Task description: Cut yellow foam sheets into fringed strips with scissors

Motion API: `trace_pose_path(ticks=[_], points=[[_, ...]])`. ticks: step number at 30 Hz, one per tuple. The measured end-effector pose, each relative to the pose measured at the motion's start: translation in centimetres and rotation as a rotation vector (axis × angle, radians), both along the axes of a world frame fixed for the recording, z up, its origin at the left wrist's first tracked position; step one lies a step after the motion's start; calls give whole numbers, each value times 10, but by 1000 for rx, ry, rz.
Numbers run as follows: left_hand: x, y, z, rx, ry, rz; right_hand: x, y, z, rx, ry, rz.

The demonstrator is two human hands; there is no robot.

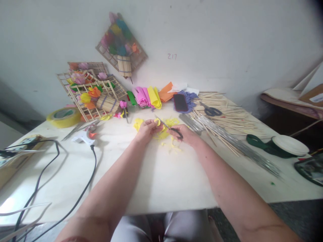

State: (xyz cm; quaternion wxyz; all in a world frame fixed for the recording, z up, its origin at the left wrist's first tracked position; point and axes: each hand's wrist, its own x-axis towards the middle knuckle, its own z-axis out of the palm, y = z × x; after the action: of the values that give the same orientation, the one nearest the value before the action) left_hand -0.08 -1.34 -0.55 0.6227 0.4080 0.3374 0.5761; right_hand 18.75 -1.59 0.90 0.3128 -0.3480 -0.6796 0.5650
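Near the middle of the white table, my left hand [148, 129] pinches a small yellow piece [157, 122] between thumb and fingers. My right hand [185, 133] is closed round the dark handles of a pair of scissors [165, 124], whose blades point up and left beside the yellow piece. Yellow scraps [172, 122] lie behind and below both hands, with thin trimmings [174, 145] in front of them. More yellow pieces [138, 123] sit just left of my left hand.
Rolled coloured sheets [145, 96], a phone [180, 102] and purple cord [191, 97] lie at the back. Wooden sticks [232, 116], other scissors [212, 111] and metal wires [227, 136] are right. Flower frames [88, 90], tape [64, 117], a glue gun [84, 137] and cables [94, 164] are left.
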Motion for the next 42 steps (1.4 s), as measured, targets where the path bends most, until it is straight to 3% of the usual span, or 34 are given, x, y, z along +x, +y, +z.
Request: trace_pose_path(ticks=[17, 32, 42], points=[[1, -1, 2, -28, -29, 25, 1, -2, 2, -14, -20, -17], [1, -1, 1, 1, 11, -47, -1, 3, -6, -93, 24, -11], [1, -2, 2, 4, 17, -53, 0, 1, -3, -58, 9, -16]])
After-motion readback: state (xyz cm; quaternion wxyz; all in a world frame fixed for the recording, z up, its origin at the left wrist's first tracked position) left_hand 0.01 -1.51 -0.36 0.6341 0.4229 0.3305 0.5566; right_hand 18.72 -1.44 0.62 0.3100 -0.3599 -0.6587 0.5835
